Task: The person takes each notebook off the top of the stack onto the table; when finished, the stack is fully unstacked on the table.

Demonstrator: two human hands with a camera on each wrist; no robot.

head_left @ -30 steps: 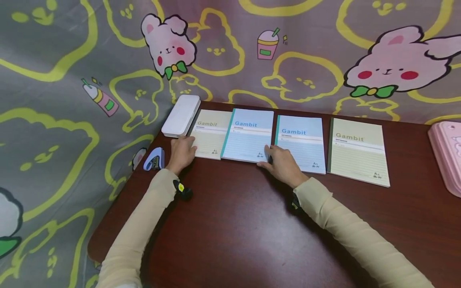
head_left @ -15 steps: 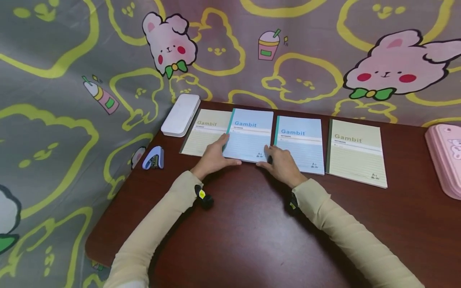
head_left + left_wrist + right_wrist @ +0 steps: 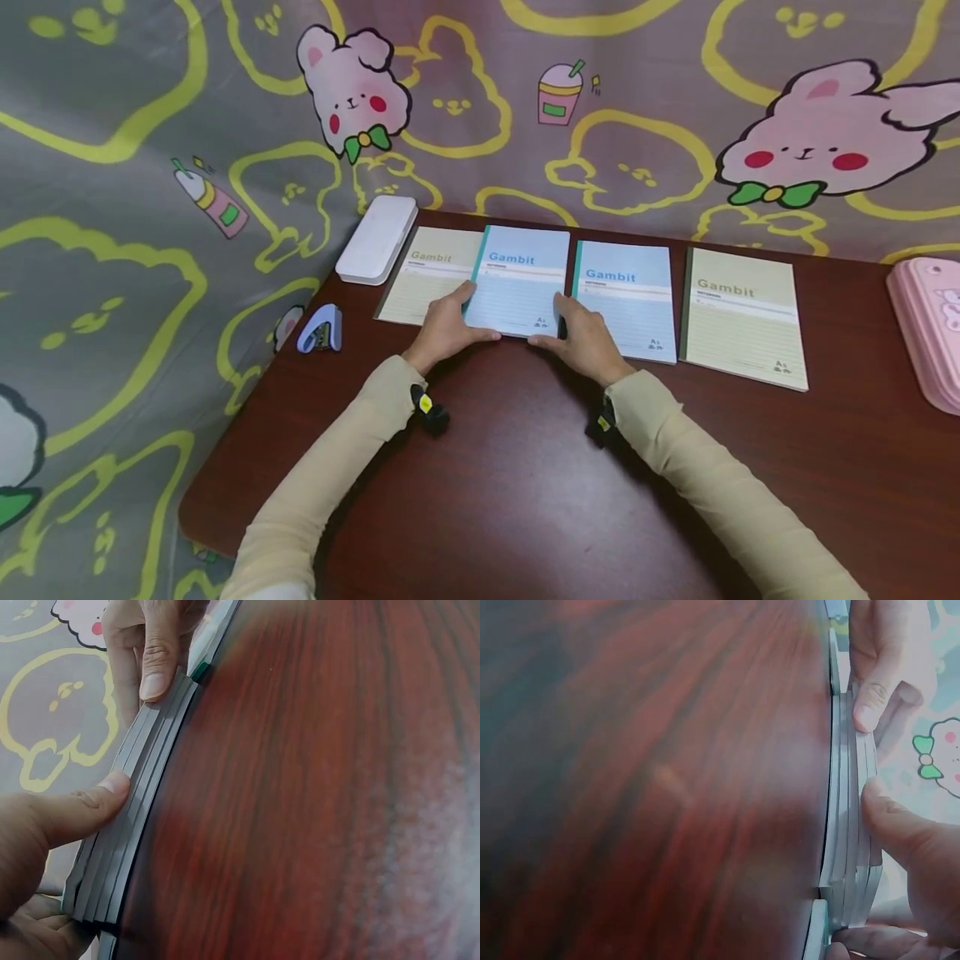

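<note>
The stack of notebooks lay on the table's far side, its near corners gripped by the left hand and right hand. It was probably light and stiff, but layers might slip, so squeezing both sides seemed best.

It looked to me like a study corner, though whether in a home I couldn't tell. Cartoon-printed sheeting closed in the dark wood-grain table from nine o'clock round past twelve. Gambit notebooks lay at twelve, a stapler at ten, a pink case at three.
</note>
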